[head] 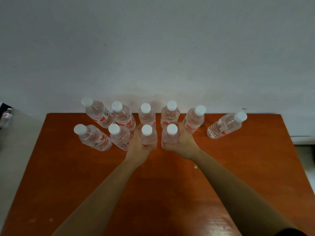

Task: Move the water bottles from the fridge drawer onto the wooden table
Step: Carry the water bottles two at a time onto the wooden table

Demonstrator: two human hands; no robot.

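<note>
Head view shows your left hand curled round the centre-left bottle, fingers clamped on its body below the white cap. Your right hand grips the centre-right bottle the same way. Both bottles stand upright on the wooden table, just beside each other in the front row with a narrow gap between them.

Directly left of your left hand stand two front bottles; whether the nearer one touches your hand, you cannot tell. Tight behind your fingers runs a back row of five bottles, close to the table's far edge and the grey wall. The far-right bottle stands apart from the rest. All are capped in white and look clear inside.

A small pale speck lies on the tabletop near your right wrist. At the left edge, a grey surface carries a dark object too blurred to identify.
</note>
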